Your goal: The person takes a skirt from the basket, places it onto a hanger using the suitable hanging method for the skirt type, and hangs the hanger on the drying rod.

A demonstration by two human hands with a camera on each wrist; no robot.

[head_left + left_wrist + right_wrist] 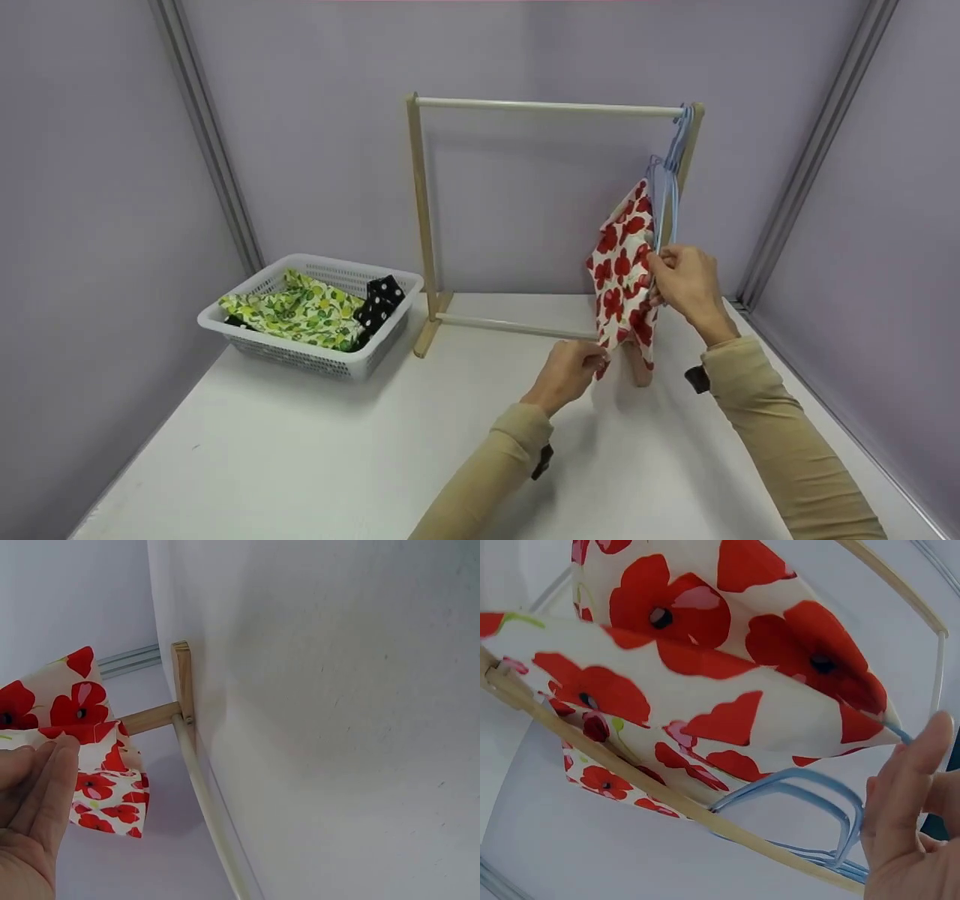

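Observation:
A white garment with red flowers [621,262] hangs at the right end of a small clothes rack. My left hand [568,373] pinches its lower near corner; in the left wrist view straight fingers [56,784] lie against the cloth. Higher up, my right hand [686,281] is at the garment's near edge, beside several blue hangers [670,199]. In the right wrist view a piece of blue hanger [902,733] comes out of the cloth's corner and runs to the right fingers [904,791], which pinch it. The fingertips are partly hidden.
The rack's white top rail [547,106] spans two wooden posts [422,210]. At the left, a white perforated basket [292,358] holds a yellow-green lemon-print cloth [300,307] and a black polka-dot cloth [380,304]. Walls enclose the white table [300,465].

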